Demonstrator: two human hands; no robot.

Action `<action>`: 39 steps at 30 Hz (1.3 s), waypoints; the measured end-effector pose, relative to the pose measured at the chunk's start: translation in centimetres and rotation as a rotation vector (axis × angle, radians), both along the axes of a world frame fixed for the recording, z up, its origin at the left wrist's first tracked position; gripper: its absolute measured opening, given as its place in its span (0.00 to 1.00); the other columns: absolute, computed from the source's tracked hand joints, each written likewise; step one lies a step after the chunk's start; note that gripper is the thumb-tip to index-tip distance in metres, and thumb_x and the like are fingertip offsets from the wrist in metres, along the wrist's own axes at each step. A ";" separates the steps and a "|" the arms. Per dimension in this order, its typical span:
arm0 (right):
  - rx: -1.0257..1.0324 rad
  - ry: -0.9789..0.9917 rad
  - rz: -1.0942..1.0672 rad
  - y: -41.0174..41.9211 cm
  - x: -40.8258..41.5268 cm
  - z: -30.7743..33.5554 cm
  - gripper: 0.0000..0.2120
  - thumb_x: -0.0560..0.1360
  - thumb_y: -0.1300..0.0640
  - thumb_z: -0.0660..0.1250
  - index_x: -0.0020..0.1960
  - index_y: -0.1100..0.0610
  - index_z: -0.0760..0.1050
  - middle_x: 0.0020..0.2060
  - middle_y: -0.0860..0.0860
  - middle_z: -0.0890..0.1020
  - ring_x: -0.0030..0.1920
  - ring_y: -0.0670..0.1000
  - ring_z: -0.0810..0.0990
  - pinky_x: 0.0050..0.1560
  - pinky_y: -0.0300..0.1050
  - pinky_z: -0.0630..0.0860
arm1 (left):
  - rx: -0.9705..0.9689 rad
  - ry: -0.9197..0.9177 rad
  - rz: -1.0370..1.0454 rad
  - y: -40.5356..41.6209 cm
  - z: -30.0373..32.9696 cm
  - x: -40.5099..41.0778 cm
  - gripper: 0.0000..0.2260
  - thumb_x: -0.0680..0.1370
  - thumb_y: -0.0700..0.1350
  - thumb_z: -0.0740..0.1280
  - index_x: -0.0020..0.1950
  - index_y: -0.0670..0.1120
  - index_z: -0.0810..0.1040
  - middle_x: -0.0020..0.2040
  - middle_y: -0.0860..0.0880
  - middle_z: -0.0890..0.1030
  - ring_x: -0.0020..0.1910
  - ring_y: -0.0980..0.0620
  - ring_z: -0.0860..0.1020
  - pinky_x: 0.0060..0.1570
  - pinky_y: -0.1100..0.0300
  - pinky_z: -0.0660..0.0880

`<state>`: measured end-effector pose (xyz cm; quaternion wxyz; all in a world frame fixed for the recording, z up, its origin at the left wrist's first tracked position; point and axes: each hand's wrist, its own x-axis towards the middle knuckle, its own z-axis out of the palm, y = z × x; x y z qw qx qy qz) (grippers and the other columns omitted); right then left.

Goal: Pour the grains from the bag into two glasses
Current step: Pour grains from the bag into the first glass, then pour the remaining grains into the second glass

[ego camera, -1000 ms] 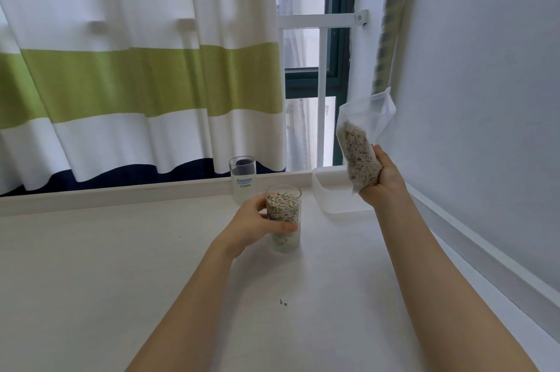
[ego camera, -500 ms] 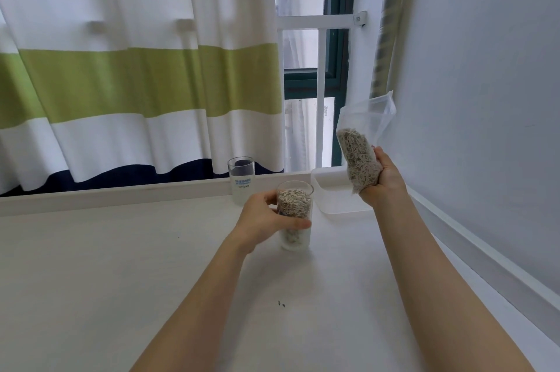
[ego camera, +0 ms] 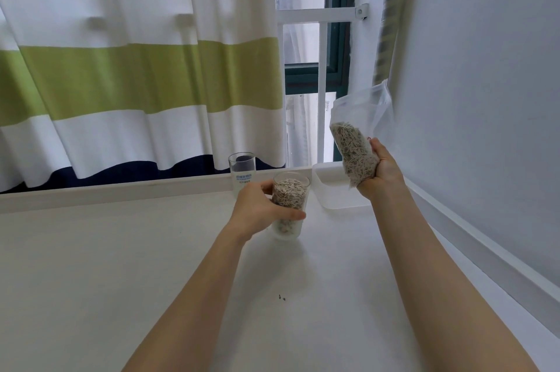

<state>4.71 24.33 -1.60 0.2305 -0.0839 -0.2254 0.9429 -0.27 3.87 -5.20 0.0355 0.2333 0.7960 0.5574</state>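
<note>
white table [ego camera: 121, 265]: grain-filled glass [ego camera: 290, 205], half-full clear bag [ego camera: 356, 147].

- You're in a home room: a striped curtain [ego camera: 136, 68] hangs over a green-framed window [ego camera: 336, 38] (white rail across it).
- Your white table [ego camera: 121, 280] sits against a plain painted wall [ego camera: 485, 68].
</note>
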 end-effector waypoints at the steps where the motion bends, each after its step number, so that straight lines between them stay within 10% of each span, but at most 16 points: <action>1: -0.003 -0.001 0.002 0.1 0.0 0.0 0.08 0.78 0.56 0.64 0.41 0.57 0.75 0.31 0.55 0.84 0.28 0.54 0.83 0.25 0.45 0.79 | 0.016 0.022 0.024 0.0 0.1 0.0 0.24 0.57 0.42 0.83 0.50 0.51 0.81 0.47 0.53 0.83 0.46 0.56 0.81 0.44 0.64 0.76; 7: -0.030 -0.037 0.011 0.6 -0.3 -0.4 0.08 0.77 0.56 0.66 0.40 0.57 0.75 0.42 0.54 0.81 0.39 0.54 0.82 0.30 0.49 0.81 | 0.058 0.110 0.220 0.8 0.8 -2.8 0.24 0.59 0.44 0.82 0.52 0.49 0.79 0.48 0.53 0.81 0.47 0.54 0.78 0.49 0.60 0.75; 13: -0.096 -0.036 0.030 0.3 -0.7 -1.0 0.09 0.77 0.57 0.65 0.38 0.57 0.75 0.30 0.53 0.83 0.26 0.53 0.83 0.24 0.47 0.80 | 0.004 0.101 0.293 3.5 0.0 -6.3 0.26 0.61 0.42 0.81 0.57 0.45 0.78 0.51 0.52 0.80 0.50 0.50 0.78 0.51 0.58 0.74; 20: -0.112 -0.109 0.054 0.2 -2.0 -1.6 0.07 0.73 0.59 0.70 0.38 0.57 0.75 0.44 0.54 0.81 0.41 0.56 0.81 0.24 0.49 0.79 | -0.067 0.140 0.336 5.4 -1.6 -8.3 0.25 0.65 0.42 0.79 0.59 0.42 0.75 0.57 0.45 0.80 0.55 0.46 0.77 0.49 0.60 0.70; 26: -0.082 -0.185 0.033 -0.2 -2.9 -2.1 0.06 0.69 0.58 0.74 0.38 0.56 0.77 0.57 0.55 0.82 0.55 0.59 0.82 0.48 0.57 0.79 | -0.060 0.151 0.318 6.0 -1.9 -8.9 0.26 0.67 0.42 0.78 0.61 0.41 0.73 0.59 0.44 0.79 0.56 0.45 0.76 0.49 0.60 0.69; 39: -0.062 -0.202 0.018 -0.5 -2.5 -1.7 0.06 0.68 0.59 0.75 0.39 0.57 0.78 0.56 0.54 0.83 0.54 0.58 0.82 0.42 0.56 0.80 | -0.318 0.175 0.301 3.7 -3.0 -8.4 0.15 0.76 0.45 0.69 0.59 0.39 0.76 0.56 0.42 0.80 0.55 0.42 0.78 0.50 0.56 0.70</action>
